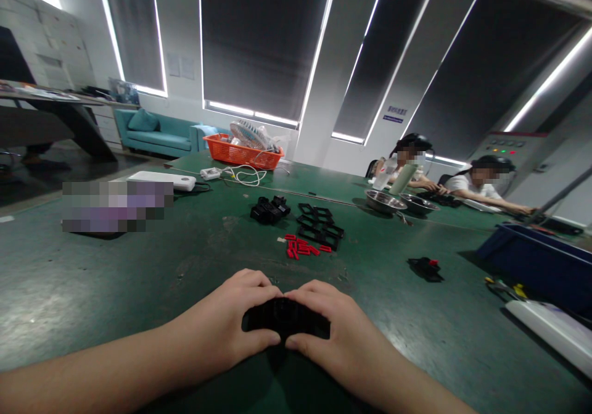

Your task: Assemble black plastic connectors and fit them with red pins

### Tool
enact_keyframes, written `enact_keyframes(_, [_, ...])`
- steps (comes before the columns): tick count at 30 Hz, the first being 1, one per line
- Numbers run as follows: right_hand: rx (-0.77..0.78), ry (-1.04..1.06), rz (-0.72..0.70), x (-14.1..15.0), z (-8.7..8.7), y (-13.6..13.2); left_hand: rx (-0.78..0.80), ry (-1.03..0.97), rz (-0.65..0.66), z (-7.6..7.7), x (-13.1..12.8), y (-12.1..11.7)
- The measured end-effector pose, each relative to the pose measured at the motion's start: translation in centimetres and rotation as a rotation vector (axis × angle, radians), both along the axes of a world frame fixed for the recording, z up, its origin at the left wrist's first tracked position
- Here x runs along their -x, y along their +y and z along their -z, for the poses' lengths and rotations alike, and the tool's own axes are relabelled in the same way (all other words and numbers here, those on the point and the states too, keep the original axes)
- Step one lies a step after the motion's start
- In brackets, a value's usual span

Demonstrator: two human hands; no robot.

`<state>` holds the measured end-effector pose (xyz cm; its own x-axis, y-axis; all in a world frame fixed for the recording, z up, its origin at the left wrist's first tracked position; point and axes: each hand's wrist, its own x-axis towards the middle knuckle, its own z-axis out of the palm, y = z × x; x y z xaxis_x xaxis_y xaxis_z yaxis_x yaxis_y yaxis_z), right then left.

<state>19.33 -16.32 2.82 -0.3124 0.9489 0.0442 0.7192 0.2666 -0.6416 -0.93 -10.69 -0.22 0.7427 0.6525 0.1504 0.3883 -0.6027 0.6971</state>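
- While both hands close on it from opposite ends, the black part sits between them, over the near side of the green table; whether it touches the tabletop, I cannot tell.
- The left hand pinches its left end, thumb along the near edge and fingers curled over the far one.
- The right hand mirrors that on the right end, the two thumb tips close together near the middle.
- It looks like hard plastic: probably light, stiff, and a little slippery if its faces are smooth. Its detail is lost in shadow.
- The ends seem the best place to hold it, with even pressure; squeezing hard at the middle could strain any thin clips there.
- Beyond the hands lie small red pieces, then thin black frames, with a pile of black blocks to their left. The open frames would likely flex or snap more easily than the blocks, so their thicker edges look safer to grasp.
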Motion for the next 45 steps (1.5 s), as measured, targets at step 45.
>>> enact_keyframes(45, [0.006, 0.007, 0.004, -0.08, 0.25, 0.09, 0.015, 0.0, 0.003, 0.23, 0.04, 0.07])
